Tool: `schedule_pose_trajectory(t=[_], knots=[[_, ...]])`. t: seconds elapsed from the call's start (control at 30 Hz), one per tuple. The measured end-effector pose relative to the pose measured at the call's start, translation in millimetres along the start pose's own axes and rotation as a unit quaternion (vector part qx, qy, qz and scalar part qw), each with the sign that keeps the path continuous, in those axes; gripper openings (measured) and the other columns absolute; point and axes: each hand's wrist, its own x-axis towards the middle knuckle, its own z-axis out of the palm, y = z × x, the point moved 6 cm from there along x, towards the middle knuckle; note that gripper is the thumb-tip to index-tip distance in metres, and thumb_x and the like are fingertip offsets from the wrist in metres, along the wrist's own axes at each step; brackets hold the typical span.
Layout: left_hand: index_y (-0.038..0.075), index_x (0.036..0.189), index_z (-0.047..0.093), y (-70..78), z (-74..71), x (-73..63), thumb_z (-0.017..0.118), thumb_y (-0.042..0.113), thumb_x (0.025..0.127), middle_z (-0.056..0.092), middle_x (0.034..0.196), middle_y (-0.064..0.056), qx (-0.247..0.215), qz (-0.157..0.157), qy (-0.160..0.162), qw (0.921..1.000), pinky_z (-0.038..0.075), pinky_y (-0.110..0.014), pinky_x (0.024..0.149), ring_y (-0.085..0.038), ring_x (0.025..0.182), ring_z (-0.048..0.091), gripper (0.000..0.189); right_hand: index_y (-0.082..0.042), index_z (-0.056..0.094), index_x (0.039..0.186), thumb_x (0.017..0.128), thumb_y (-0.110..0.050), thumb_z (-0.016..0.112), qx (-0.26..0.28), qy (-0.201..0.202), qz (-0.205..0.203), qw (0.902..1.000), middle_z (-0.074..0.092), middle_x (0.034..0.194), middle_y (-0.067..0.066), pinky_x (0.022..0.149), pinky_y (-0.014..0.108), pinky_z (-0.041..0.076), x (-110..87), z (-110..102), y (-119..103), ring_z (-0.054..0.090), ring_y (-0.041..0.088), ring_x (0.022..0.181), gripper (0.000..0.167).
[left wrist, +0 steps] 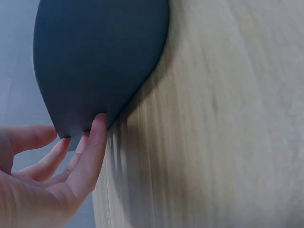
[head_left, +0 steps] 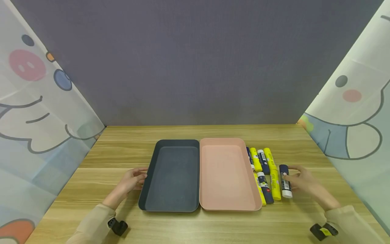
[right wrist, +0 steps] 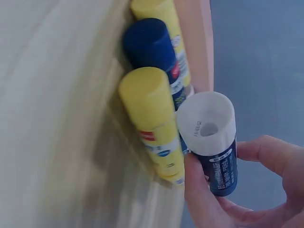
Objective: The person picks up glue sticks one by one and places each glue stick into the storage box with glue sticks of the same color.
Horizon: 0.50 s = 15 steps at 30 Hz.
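Beside the pink tray (head_left: 230, 176), my right hand (head_left: 304, 181) grips a dark blue glue stick (head_left: 284, 183) with a white end. In the right wrist view, the thumb and fingers hold this glue stick's (right wrist: 221, 166) blue body, and its white end faces the camera. Just left of it lie yellow glue sticks (head_left: 275, 184) and blue glue sticks (head_left: 265, 188) in two rows. My left hand (head_left: 132, 181) touches the left side of the dark grey tray (head_left: 172, 179). In the left wrist view, loosely bent fingers (left wrist: 97, 135) rest against the tray's outer wall.
The two trays stand side by side on the wooden table (head_left: 170, 228). A grey panel (head_left: 198, 67) rises behind the table. Cartoon-printed sheets (head_left: 39, 101) hang at the left and right sides.
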Motion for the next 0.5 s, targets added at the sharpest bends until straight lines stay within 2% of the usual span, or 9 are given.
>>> schedule_pose_trajectory(t=[0.33,0.5], knots=[[-0.01,0.126,0.039,-0.7,0.0,-0.2,0.045,0.005,0.089,0.054,0.108,-0.022,-0.001,-0.003,0.007,1.0,0.049,-0.038,0.067,-0.02,0.081,0.061,0.04,0.018,0.016,0.131,0.085,-0.02,0.056,0.003,0.001,-0.019,0.9998,0.058,0.09,0.025,0.066,0.04,0.051,8.6,0.1,-34.3,0.06,0.02,0.067,0.072],[-0.01,0.125,0.039,0.5,0.6,-1.1,0.044,0.005,0.088,0.055,0.106,-0.021,-0.002,-0.003,0.01,0.9999,0.05,-0.037,0.066,-0.017,0.079,0.06,0.04,0.015,0.017,0.132,0.085,-0.021,0.057,-0.006,-0.013,-0.031,0.9994,0.056,0.095,0.027,0.068,0.04,0.05,14.4,5.9,-50.3,0.059,0.019,0.069,0.072]])
